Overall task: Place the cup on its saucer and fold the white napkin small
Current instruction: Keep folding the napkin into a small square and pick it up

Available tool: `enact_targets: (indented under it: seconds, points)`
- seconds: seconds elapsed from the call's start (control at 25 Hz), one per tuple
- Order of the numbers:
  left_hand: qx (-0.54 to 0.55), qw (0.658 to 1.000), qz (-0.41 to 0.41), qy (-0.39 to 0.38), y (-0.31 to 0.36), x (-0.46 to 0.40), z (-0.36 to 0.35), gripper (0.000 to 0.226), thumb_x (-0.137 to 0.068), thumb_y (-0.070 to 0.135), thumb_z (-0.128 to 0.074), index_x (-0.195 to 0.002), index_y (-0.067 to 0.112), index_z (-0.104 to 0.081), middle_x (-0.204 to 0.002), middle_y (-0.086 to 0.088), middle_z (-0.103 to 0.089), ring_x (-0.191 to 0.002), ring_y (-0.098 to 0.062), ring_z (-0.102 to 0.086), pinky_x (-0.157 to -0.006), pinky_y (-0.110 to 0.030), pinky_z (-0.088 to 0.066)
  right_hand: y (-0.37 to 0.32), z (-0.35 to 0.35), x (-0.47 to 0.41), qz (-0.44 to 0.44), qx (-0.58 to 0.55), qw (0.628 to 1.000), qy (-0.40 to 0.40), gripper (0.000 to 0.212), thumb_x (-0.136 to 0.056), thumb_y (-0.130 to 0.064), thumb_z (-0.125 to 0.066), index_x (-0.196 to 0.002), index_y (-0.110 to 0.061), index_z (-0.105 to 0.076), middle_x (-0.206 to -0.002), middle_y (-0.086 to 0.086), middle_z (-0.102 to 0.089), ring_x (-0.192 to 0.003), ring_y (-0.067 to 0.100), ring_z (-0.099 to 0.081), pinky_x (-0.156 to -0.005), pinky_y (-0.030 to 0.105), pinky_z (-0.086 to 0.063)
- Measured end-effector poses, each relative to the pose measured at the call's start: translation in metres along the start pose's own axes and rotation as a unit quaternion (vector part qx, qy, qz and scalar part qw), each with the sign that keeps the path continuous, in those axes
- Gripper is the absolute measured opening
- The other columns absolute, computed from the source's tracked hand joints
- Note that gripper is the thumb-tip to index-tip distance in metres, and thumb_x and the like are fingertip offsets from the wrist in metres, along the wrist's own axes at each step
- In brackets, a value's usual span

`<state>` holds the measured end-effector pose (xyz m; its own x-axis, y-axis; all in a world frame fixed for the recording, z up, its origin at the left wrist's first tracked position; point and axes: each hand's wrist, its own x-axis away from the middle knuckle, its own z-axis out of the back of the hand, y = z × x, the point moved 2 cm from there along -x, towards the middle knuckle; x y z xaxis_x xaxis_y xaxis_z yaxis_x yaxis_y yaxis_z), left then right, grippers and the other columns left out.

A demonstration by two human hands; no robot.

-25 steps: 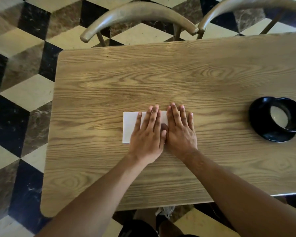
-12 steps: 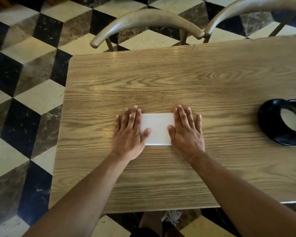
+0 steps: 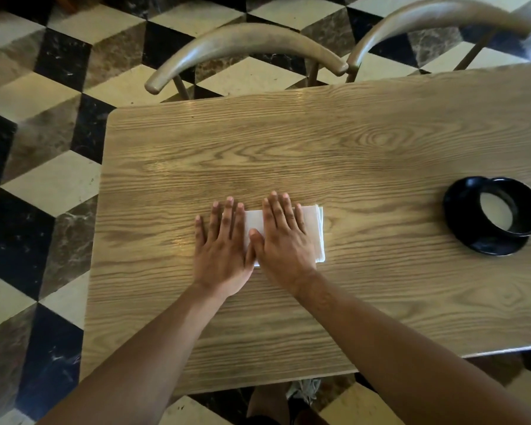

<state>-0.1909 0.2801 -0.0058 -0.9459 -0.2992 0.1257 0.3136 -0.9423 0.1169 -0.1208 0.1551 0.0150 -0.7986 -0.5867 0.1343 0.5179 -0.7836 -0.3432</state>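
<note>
Both hands lie flat with straight fingers, side by side, thumbs touching. The right hand (image 3: pixel 284 240) presses on the folded white napkin (image 3: pixel 314 231), covering most of it. The left hand (image 3: pixel 223 246) rests mostly on the bench (image 3: pixel 350 148), its fingers just at the napkin's left edge. Well apart to the right, the black cup (image 3: pixel 509 207) stands on its black saucer (image 3: pixel 460 222). Two chairs (image 3: pixel 246 41) stand behind the bench on a checkered floor (image 3: pixel 43 118).
</note>
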Motion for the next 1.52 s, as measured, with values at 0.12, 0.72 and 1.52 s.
enact_targets:
  seconds: [0.12,0.72,1.52]
  points:
    - [-0.005,1.000,0.001,-0.008,0.001,-0.001,-0.001,0.074,-0.104,0.055,-0.007,-0.162,0.010,-0.011,-0.172,-0.015,-0.004,-0.159,-0.035,-0.005,-0.126,-0.062,-0.007,0.005,-0.006,-0.004,0.002,0.017,1.000,-0.026,0.078,-0.100,-0.055,-0.016,-0.163,-0.010,-0.007,-0.172,0.007,-0.001,-0.158,0.019,0.009,-0.128,0.039,0.009]
    - [0.014,0.999,-0.025,-0.019,-0.005,0.001,-0.003,0.091,-0.096,0.074,-0.023,-0.164,0.017,-0.003,-0.172,-0.014,0.005,-0.159,-0.034,0.003,-0.126,-0.061,-0.003,0.071,0.010,0.013,-0.032,0.049,0.998,-0.002,0.078,-0.099,-0.051,-0.031,-0.162,-0.009,-0.014,-0.172,0.006,-0.008,-0.159,0.025,-0.001,-0.129,0.044,-0.002]
    - [0.044,0.989,-0.142,-0.025,0.016,0.046,0.036,0.035,-0.076,0.033,-0.077,-0.105,0.014,-0.069,-0.104,-0.004,-0.062,-0.096,-0.028,-0.063,-0.086,-0.041,-0.052,0.021,0.048,0.059,-0.472,-0.338,0.814,0.003,0.037,-0.082,-0.016,-0.068,-0.117,-0.009,-0.059,-0.098,0.004,-0.062,-0.103,0.026,-0.059,-0.083,0.029,-0.043]
